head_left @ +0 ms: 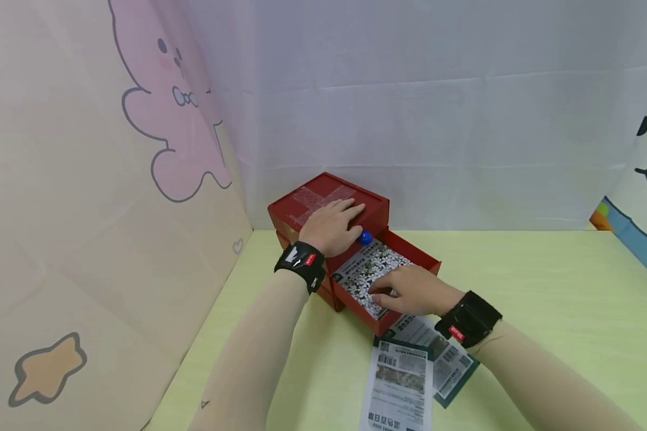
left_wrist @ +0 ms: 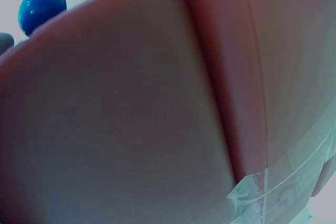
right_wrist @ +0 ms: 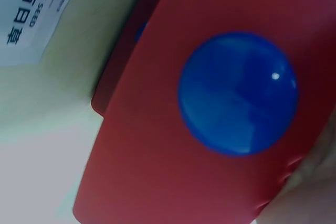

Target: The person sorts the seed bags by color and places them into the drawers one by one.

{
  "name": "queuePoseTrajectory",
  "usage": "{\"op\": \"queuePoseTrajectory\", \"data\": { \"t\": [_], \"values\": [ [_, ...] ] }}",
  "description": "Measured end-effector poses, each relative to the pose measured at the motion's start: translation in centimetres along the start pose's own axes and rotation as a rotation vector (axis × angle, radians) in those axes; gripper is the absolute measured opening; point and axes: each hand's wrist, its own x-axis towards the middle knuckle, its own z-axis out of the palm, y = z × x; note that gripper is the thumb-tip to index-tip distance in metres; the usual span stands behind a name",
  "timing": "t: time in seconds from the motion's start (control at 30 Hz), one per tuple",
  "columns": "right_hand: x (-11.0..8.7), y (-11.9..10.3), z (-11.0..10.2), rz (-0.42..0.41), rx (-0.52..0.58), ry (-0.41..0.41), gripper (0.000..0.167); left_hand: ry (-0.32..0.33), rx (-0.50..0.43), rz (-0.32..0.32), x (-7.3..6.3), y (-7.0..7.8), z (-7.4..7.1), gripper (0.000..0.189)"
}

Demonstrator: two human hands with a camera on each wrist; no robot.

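A red drawer box [head_left: 372, 209] with clear tape over its top stands on the table. My left hand [head_left: 331, 226] rests on that top, fingers spread, with the thumb near a blue round knob [head_left: 365, 237]. One drawer [head_left: 417, 254] is pulled out. Inside lies a seed packet [head_left: 356, 278] printed with white flowers. Over the drawer, my right hand [head_left: 412, 290] bends its fingers down to the packet, seemingly touching it; the fingertips are partly hidden. In the right wrist view the drawer front carries a large blue knob [right_wrist: 239, 94].
Two more seed packets, one with its printed back up [head_left: 401, 383] and one partly beneath it [head_left: 453, 368], lie on the pale yellow table [head_left: 544, 311] before the drawer. A cloth wall [head_left: 442, 120] closes the back, and another cloth [head_left: 59, 239] the left side.
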Motion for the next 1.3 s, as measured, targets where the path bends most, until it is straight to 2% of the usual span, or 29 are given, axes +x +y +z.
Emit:
{"op": "queuePoseTrajectory", "data": {
  "t": [0.13,0.37,0.47,0.57,0.7,0.87,1.07,1.3],
  "values": [
    [-0.8,-0.3,0.1,-0.039,0.036,0.125,0.028,-0.008,-0.001,-0.007,-0.2,0.0,0.0,0.057],
    [-2.8,-1.0,-0.2,-0.139,0.083,0.455,0.025,-0.014,-0.001,-0.016,-0.3,-0.1,-0.3,0.058],
    [-3.8,-1.1,-0.3,-0.139,0.103,0.556,0.026,-0.02,0.003,-0.018,-0.4,-0.3,-0.4,0.058],
    [-4.8,-0.9,-0.3,-0.087,0.102,0.608,0.02,-0.018,0.001,-0.014,-0.4,-0.7,-0.4,0.058],
    [-6.2,-0.4,-0.5,0.037,0.057,0.59,0.017,-0.008,-0.007,-0.009,-0.4,-1.1,-0.3,0.058],
    [-7.1,-0.3,-1.0,0.18,-0.01,0.458,0.02,0.032,-0.029,-0.018,-0.6,-1.5,-0.2,0.054],
    [-7.5,-0.2,-1.2,0.28,-0.062,0.354,0.025,0.18,-0.128,-0.002,-0.7,-1.7,0.4,0.041],
    [-6.7,0.6,-0.5,0.322,-0.062,0.288,0.038,0.37,-0.172,0.049,-1.2,-3.0,1.7,0.036]
  ]
}}
